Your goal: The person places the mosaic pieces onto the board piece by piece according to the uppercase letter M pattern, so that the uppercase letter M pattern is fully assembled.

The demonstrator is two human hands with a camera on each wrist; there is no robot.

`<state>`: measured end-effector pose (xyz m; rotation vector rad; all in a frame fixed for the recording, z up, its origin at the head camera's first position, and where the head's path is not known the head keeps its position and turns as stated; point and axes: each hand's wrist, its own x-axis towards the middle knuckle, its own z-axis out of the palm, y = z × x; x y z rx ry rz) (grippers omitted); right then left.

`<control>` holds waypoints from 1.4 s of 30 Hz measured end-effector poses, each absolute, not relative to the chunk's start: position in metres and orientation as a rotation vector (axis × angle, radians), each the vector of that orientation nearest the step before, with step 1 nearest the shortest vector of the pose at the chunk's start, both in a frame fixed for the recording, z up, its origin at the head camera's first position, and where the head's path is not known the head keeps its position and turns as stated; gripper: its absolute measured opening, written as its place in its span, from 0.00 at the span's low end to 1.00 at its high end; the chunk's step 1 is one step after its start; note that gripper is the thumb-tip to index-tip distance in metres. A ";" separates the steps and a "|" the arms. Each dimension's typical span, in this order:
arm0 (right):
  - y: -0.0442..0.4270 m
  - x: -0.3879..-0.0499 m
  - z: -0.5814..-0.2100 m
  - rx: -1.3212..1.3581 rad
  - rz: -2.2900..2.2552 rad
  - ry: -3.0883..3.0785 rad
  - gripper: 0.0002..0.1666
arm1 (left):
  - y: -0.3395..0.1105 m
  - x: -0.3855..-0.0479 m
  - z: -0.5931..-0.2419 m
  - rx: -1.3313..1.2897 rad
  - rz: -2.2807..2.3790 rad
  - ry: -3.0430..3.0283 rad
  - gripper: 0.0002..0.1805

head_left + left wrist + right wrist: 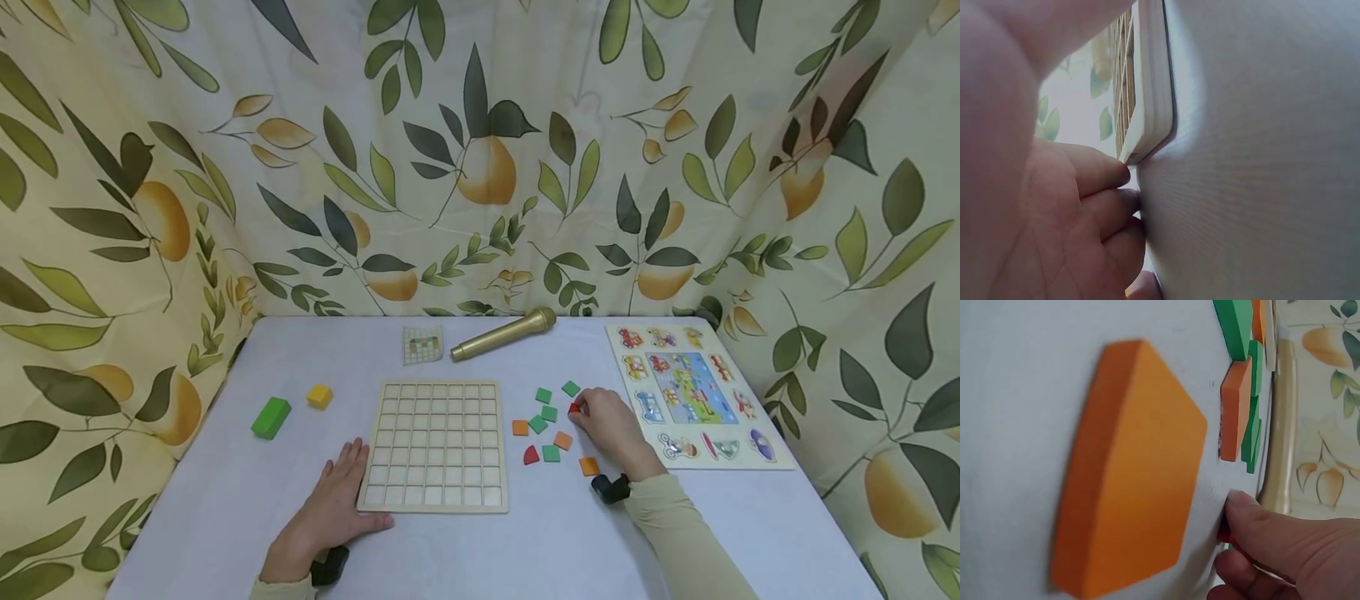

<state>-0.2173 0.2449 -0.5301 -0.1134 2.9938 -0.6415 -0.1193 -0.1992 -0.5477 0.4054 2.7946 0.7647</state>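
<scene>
A square wooden grid board (433,447) lies flat on the white table. My left hand (333,500) rests at its lower left corner, fingers extended along the left edge and thumb by the front edge. To the right of the board, my right hand (611,425) pinches a small red piece (574,408) between thumb and fingertips, mostly hidden by them. Around it lie several green square tiles (551,453), several orange square tiles (563,440) and a red quarter-round piece (531,455). In the right wrist view an orange tile (1141,475) looms large beside the hand.
A picture puzzle board (690,392) lies at the right. Behind the grid board are a gold microphone (504,335) and a small patterned card (422,345). At the left stand a green block (271,417) and a yellow cube (319,397). Leaf-printed curtains (480,250) surround the table.
</scene>
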 end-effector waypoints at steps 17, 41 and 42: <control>0.208 -0.221 -0.514 -0.325 -0.767 3.018 0.13 | -0.201 -0.118 -0.547 0.414 0.761 2.818 0.65; 0.115 -0.235 -0.514 -0.693 -0.764 2.844 0.13 | -0.203 -0.120 -0.552 0.399 0.804 2.800 0.64; 0.110 -0.235 -0.514 -0.731 -0.757 2.838 0.13 | -0.202 -0.120 -0.552 0.399 0.810 2.799 0.64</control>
